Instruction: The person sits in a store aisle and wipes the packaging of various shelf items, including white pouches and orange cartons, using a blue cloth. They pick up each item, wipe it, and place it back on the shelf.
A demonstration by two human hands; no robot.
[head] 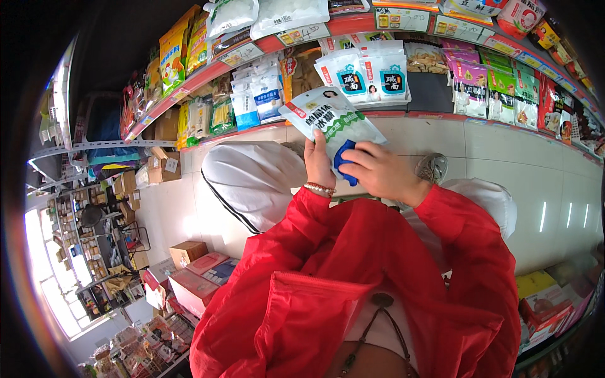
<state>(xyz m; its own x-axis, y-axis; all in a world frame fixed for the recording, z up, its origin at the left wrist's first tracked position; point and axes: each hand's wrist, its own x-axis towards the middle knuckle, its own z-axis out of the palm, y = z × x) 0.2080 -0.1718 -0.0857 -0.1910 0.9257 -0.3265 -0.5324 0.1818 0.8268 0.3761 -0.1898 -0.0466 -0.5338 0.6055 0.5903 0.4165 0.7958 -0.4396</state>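
Observation:
A white and green plastic pouch of rock sugar [338,124] is tilted in front of me, above my knees. My left hand [319,161] grips its lower left edge, thumb on the printed front. In my right hand [378,171] is a bunched blue cloth [346,162], pressed by the fingers against the pouch's lower front. Just beyond the pouch, white pouches with blue and black labels [364,78] stand on the bottom shelf. Blue and white packets [264,97] stand to their left.
The shelf's red front edge [359,21] curves across above the hands, with price cards on it. Colourful pouches [501,90] line the shelf at right. Gift boxes [198,281] stand behind at left and more boxes [546,302] at right. Cardboard boxes [163,165] sit by the shelf's left end.

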